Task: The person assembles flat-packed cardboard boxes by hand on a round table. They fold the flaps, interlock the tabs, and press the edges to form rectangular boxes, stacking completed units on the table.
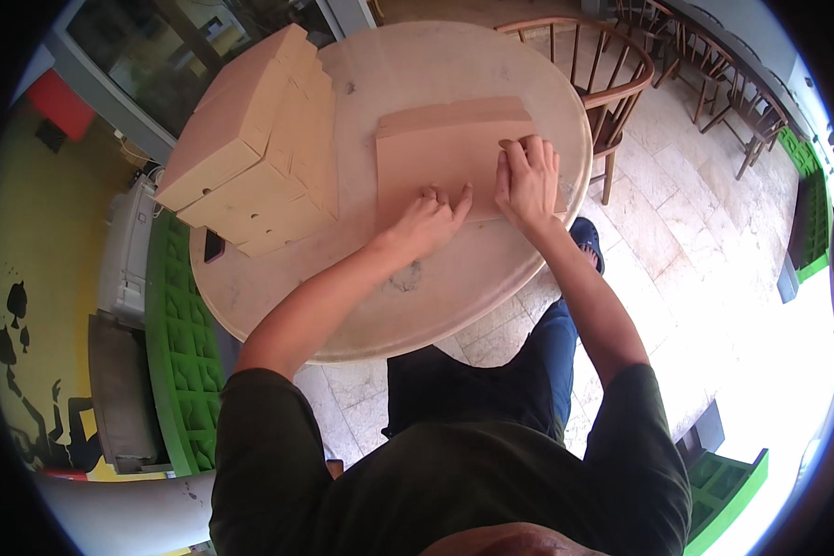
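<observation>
A brown cardboard box [440, 157], low and flat-looking, lies on the round table in front of me, with a raised folded strip along its far edge. My left hand [431, 222] rests at its near edge, some fingers curled and one stretched out, with nothing held. At the box's right side, my right hand [530, 181] has its fingers bent down and closed on the cardboard edge. The hand hides that corner, so the exact grip is partly covered. To the left stands a tall stack of brown cardboard boxes [250, 153] with small round holes.
The stone-topped round table [361, 320] carries everything. A dark phone-like object [214, 246] lies beside the stack. A wooden chair [612, 88] stands at the table's far right. Green crate seating [181, 352] runs along the left, and more chairs [755, 107] line the far right.
</observation>
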`<state>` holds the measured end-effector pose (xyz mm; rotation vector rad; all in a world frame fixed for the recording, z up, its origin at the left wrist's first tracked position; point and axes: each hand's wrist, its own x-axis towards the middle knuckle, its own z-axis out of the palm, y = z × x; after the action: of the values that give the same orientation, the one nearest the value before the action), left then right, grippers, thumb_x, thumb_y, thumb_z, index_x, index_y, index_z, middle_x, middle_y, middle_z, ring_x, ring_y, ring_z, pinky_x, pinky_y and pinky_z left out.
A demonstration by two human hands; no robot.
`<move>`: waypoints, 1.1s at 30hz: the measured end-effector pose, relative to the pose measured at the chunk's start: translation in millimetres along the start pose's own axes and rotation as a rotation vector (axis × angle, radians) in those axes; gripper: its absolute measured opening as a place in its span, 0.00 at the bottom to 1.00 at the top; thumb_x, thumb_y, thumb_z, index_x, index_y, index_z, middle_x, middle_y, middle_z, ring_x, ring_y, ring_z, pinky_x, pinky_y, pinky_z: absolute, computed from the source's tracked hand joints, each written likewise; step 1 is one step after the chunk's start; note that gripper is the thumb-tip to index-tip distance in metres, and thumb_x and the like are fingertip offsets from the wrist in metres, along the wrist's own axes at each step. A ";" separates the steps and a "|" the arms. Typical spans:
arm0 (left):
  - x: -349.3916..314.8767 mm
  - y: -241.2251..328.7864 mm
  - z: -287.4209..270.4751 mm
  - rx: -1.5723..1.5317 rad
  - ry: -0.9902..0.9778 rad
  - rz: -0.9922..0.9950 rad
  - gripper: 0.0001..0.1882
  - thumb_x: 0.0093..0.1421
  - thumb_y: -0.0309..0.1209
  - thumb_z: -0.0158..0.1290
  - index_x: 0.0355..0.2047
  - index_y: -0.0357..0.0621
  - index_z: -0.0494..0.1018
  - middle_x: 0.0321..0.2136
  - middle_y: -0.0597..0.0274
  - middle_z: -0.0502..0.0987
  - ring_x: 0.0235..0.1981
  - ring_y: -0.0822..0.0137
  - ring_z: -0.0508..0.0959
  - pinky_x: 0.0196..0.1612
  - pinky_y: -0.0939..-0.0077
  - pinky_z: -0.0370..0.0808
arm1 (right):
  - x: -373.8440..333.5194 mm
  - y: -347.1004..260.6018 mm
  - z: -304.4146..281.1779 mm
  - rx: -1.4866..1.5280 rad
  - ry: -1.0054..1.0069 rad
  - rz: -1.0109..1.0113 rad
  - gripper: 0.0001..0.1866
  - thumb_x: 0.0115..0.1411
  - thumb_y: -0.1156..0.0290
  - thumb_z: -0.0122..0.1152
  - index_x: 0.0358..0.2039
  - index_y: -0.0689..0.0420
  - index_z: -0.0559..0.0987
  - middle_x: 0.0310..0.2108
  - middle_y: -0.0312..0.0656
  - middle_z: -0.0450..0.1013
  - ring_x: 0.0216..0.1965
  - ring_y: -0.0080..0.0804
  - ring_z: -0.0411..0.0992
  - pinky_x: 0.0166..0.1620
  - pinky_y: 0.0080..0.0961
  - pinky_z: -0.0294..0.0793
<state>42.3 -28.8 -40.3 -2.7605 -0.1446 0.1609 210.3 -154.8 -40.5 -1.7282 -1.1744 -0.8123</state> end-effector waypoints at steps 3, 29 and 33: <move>6.9 4.6 -8.0 -0.091 -0.075 -0.004 0.33 0.70 0.26 0.44 0.74 0.31 0.56 0.54 0.22 0.75 0.60 0.36 0.76 0.58 0.45 0.78 | -4.3 5.4 -34.0 -0.011 0.041 0.030 0.09 0.61 0.74 0.62 0.42 0.57 0.82 0.39 0.44 0.71 0.43 0.46 0.70 0.47 0.43 0.66; -70.6 -99.6 -207.0 -0.787 1.313 -0.219 0.15 0.72 0.25 0.47 0.55 0.32 0.72 0.44 0.58 0.81 0.42 0.71 0.80 0.47 0.74 0.76 | 98.3 42.0 -93.3 0.151 0.156 0.140 0.28 0.66 0.59 0.65 0.59 0.66 0.75 0.59 0.58 0.74 0.62 0.59 0.70 0.65 0.49 0.69; -101.1 -66.4 -196.9 -1.084 1.420 -0.153 0.15 0.73 0.23 0.46 0.56 0.30 0.71 0.48 0.58 0.80 0.46 0.71 0.78 0.51 0.75 0.74 | 148.1 36.8 -94.3 0.313 0.171 0.167 0.36 0.70 0.52 0.63 0.66 0.68 0.70 0.64 0.61 0.70 0.61 0.56 0.73 0.63 0.47 0.71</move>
<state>-37.1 -49.9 175.7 -2.9042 -0.0388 -2.4117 291.4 -192.3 115.0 -1.4470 -0.9702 -0.6247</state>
